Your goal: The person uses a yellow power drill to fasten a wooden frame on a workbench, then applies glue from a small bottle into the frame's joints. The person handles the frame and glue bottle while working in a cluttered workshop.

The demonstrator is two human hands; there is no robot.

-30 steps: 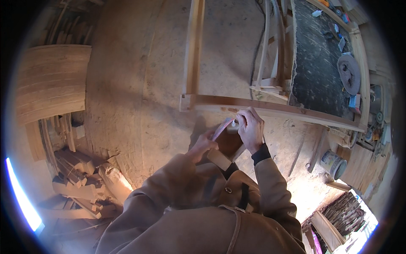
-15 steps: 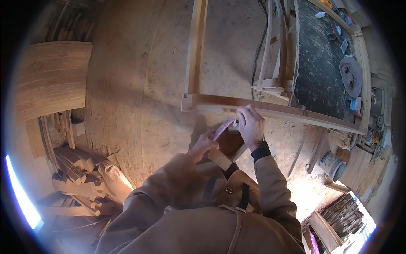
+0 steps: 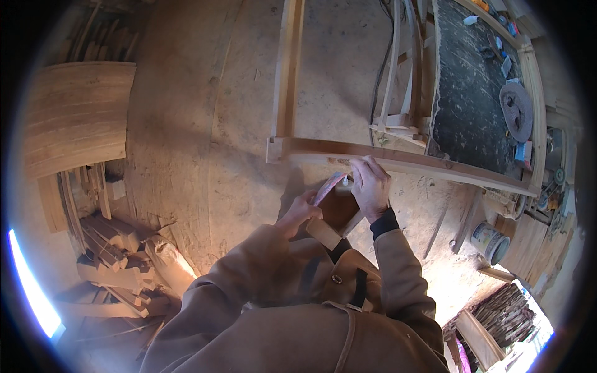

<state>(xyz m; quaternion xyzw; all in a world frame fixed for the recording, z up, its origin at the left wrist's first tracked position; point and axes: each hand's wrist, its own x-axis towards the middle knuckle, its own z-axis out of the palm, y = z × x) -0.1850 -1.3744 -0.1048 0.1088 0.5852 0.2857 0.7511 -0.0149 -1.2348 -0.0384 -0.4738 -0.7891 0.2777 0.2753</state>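
Note:
My left hand (image 3: 301, 212) is closed round a flat pinkish thing with a pale edge (image 3: 328, 188), its kind too small to tell. My right hand (image 3: 372, 188) is raised beside it, fingers bent and pressed together, fingertips close to the near side of a long wooden rail (image 3: 404, 155). Whether they touch the rail or pinch something I cannot make out. Between the hands shows a small white tip (image 3: 346, 181). A pale wooden piece (image 3: 324, 235) sits below my left hand, close to my body.
An upright-looking beam (image 3: 288, 74) joins the rail's left end. At right stands a dark worktop (image 3: 463, 93) with a rolled grey strip (image 3: 516, 112) and small items. A bucket (image 3: 490, 244) is lower right. Wood offcuts (image 3: 115, 248) and a stacked panel (image 3: 81, 118) lie left.
My right hand has shifted very slightly to the right along the rail. My left hand and the pinkish thing stay almost where they were.

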